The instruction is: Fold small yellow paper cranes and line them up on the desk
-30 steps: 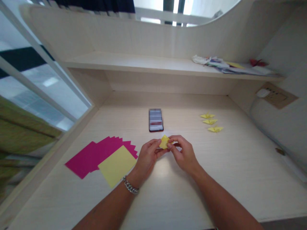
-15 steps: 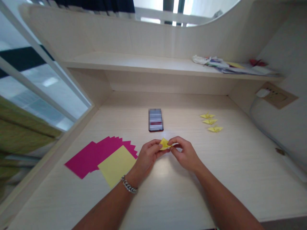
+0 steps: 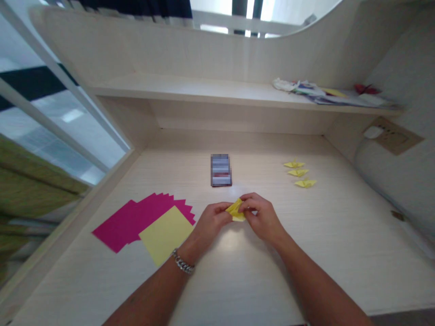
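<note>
Between my two hands is a small piece of folded yellow paper [image 3: 236, 211], partly covered by my fingers. My left hand [image 3: 214, 222] pinches its left side, thumb and fingers closed. On the right side, the fingers and thumb of my right hand [image 3: 261, 215] grip the same paper. A flat sheet of pale yellow paper [image 3: 166, 235] lies left of my left wrist, partly over a fan of magenta paper sheets [image 3: 136, 222]. Three small folded yellow paper boats or birds [image 3: 305, 183] stand in a column at the right; I cannot tell which kind.
A phone [image 3: 220, 170] with a blurred screen lies beyond my hands on the pale desk [image 3: 238, 280]. Above the desk's back runs a shelf [image 3: 190, 88] bearing papers [image 3: 316, 93]. At the right, a white plug with a cable sits in a wall socket [image 3: 394, 136].
The folded yellow paper has been turned and now shows wider and lower between my hands. My left fingers have shifted to its left edge; both hands keep hold.
</note>
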Demonstrator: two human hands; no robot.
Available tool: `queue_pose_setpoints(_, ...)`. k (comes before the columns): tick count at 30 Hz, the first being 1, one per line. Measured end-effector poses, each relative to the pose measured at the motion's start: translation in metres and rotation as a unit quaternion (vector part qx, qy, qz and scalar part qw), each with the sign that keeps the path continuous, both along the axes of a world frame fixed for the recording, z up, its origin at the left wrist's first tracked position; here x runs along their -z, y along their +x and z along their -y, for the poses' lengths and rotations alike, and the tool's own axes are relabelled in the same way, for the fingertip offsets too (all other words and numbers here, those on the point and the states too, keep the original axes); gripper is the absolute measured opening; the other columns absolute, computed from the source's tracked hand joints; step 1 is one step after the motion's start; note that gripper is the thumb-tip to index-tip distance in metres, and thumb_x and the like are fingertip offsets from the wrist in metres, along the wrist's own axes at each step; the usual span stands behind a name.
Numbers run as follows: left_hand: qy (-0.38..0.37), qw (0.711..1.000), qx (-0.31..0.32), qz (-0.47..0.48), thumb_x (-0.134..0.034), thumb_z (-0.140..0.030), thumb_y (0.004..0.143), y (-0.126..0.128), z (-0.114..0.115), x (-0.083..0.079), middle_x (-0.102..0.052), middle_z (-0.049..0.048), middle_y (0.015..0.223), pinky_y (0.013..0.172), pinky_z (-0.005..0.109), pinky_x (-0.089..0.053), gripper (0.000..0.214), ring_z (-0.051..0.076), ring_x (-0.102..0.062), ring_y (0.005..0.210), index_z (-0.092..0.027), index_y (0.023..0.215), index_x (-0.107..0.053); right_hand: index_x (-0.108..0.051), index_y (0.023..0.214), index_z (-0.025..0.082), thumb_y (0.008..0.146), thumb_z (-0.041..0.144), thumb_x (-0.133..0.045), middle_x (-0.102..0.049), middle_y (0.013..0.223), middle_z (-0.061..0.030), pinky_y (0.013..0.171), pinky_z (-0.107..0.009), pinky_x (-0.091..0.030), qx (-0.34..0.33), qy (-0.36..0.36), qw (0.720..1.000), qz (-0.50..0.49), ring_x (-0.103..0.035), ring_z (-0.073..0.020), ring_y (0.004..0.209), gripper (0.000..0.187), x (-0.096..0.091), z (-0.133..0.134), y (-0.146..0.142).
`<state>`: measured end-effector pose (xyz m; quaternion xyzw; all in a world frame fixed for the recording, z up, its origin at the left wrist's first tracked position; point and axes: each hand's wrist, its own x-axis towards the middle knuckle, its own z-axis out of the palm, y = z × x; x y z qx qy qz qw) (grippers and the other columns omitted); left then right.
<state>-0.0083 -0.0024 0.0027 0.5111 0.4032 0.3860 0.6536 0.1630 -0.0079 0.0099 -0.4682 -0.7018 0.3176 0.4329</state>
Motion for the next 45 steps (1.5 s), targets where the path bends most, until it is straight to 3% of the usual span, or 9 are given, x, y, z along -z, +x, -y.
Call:
queue_pose_setpoints(4,-0.018,1.0,-0.011,0.01,-0.058,-0.019,0.072,0.001,-0.001,-0.003,-0.072,0.0082,0.088,0.076,0.032,-0.049,0.024,0.02,-0.063,0.08,-0.014,0.09,-0.074,-0.07,0.091,0.022,0.08,0.008,-0.051,-0.063,0.098,-0.0051,0.083,-0.031,-0.046,-0.069,-0.008,0.997,0.04,-0.059,-0.0165,0.092,0.026,-0.014,0.005,0.002)
queue_pose_setpoints(7,-0.021,1.0,-0.006,0.002,-0.058,-0.027,0.077,0.001,-0.003,-0.007,-0.072,0.0083,0.087,0.076,0.033,-0.051,0.022,0.02,-0.064,0.079,-0.014,0.086,-0.074,-0.07,0.095,0.022,0.074,0.027,-0.068,-0.063,0.1,-0.0052,0.084,-0.032,-0.045,-0.099,-0.014,0.993,0.068,-0.059,-0.0186,0.092,0.022,-0.019,0.007,0.0)
queue_pose_setpoints(10,-0.014,1.0,-0.016,0.011,-0.06,-0.034,0.08,0.001,-0.004,-0.007,-0.071,0.0096,0.089,0.076,0.035,-0.053,0.026,0.02,-0.065,0.077,-0.013,0.088,-0.072,-0.071,0.088,0.02,0.083,0.031,-0.058,-0.066,0.095,-0.006,0.076,-0.03,-0.047,-0.038,-0.056,0.997,0.022,-0.06,-0.0174,0.086,0.018,-0.011,0.004,-0.003)
queue_pose_setpoints(14,0.05,0.996,-0.069,-0.015,-0.072,-0.029,0.071,0.002,-0.001,-0.006,-0.068,0.0103,0.104,0.077,0.036,-0.054,0.049,0.019,-0.066,0.082,-0.017,0.116,-0.061,-0.071,0.083,0.014,0.079,0.044,-0.06,-0.067,0.073,-0.0053,0.06,-0.028,-0.048,0.048,-0.191,0.974,-0.115,-0.06,-0.0169,0.067,0.032,0.006,-0.005,-0.005)
queue_pose_setpoints(21,0.171,0.971,-0.105,-0.13,-0.07,-0.024,0.074,0.001,0.006,-0.016,-0.067,0.0069,0.105,0.082,0.036,-0.051,0.041,0.019,-0.063,0.084,-0.023,0.114,-0.065,-0.072,0.088,0.013,0.073,0.052,-0.065,-0.069,0.083,-0.01,0.055,-0.024,-0.049,0.031,-0.304,0.918,-0.254,-0.062,-0.0171,0.07,0.042,0.001,-0.002,-0.009)
queue_pose_setpoints(29,0.242,0.945,-0.107,-0.19,-0.066,-0.027,0.078,0.0,0.005,-0.02,-0.068,0.0065,0.096,0.077,0.032,-0.048,0.034,0.019,-0.061,0.082,-0.024,0.111,-0.067,-0.069,0.103,0.021,0.082,0.06,-0.048,-0.066,0.11,-0.0098,0.068,-0.03,-0.054,-0.004,-0.265,0.937,-0.226,-0.062,-0.0219,0.097,0.049,0.002,-0.002,-0.005)
queue_pose_setpoints(33,0.218,0.954,-0.114,-0.172,-0.065,-0.031,0.078,0.0,0.005,-0.018,-0.07,0.0063,0.092,0.075,0.03,-0.048,0.027,0.019,-0.061,0.08,-0.023,0.104,-0.071,-0.071,0.097,0.02,0.082,0.057,-0.05,-0.06,0.121,-0.0098,0.081,-0.035,-0.053,-0.004,-0.209,0.952,-0.223,-0.058,-0.023,0.106,0.045,0.003,-0.004,-0.005)
queue_pose_setpoints(38,0.133,0.981,-0.089,-0.111,-0.063,-0.032,0.08,-0.001,0.0,-0.014,-0.071,0.0059,0.087,0.069,0.028,-0.048,0.023,0.02,-0.063,0.077,-0.018,0.096,-0.072,-0.069,0.086,0.018,0.069,0.041,-0.073,-0.069,0.097,-0.0082,0.075,-0.034,-0.054,0.022,-0.164,0.958,-0.235,-0.065,-0.02,0.085,0.028,0.002,-0.003,-0.007)
queue_pose_setpoints(45,0.058,0.994,-0.083,-0.049,-0.068,-0.032,0.075,0.001,-0.001,-0.011,-0.072,0.0062,0.083,0.065,0.028,-0.049,0.024,0.019,-0.064,0.073,-0.015,0.092,-0.07,-0.059,0.087,0.019,0.066,0.029,-0.074,-0.068,0.073,-0.0027,0.064,-0.029,-0.053,0.075,-0.155,0.952,-0.254,-0.064,-0.016,0.066,0.027,0.004,0.0,-0.012)
